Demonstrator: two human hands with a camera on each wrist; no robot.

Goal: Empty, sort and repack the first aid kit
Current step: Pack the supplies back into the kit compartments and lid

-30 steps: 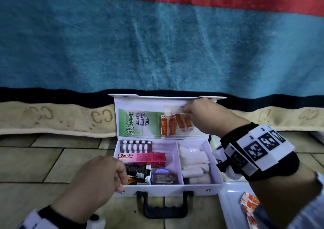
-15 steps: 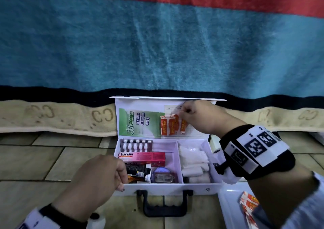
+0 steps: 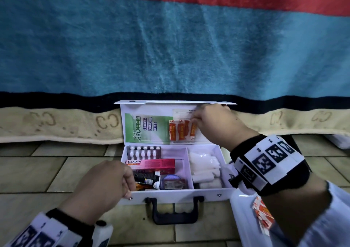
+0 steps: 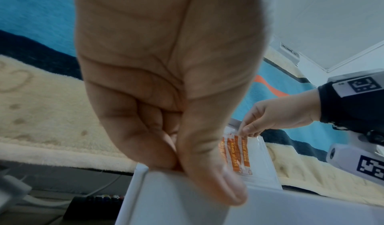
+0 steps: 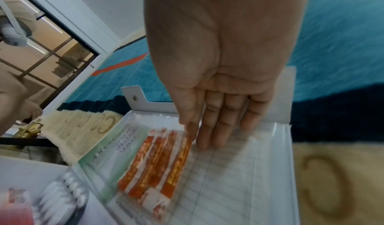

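A striped blanket (image 3: 170,47) is seen hanging behind the white first aid kit (image 3: 180,194), which stands open on the tiled floor (image 3: 28,171) with its lid (image 3: 151,106) upright. The kit's front left corner is gripped by the left hand (image 3: 102,188), thumb outside and fingers curled over the rim. The top of the orange plaster strips (image 3: 180,132) in the lid pocket is met by the right hand (image 3: 214,123); a pinch seems likely, though motion blur leaves this uncertain. A pink Bacidin box (image 3: 151,164) lies in the left compartment.
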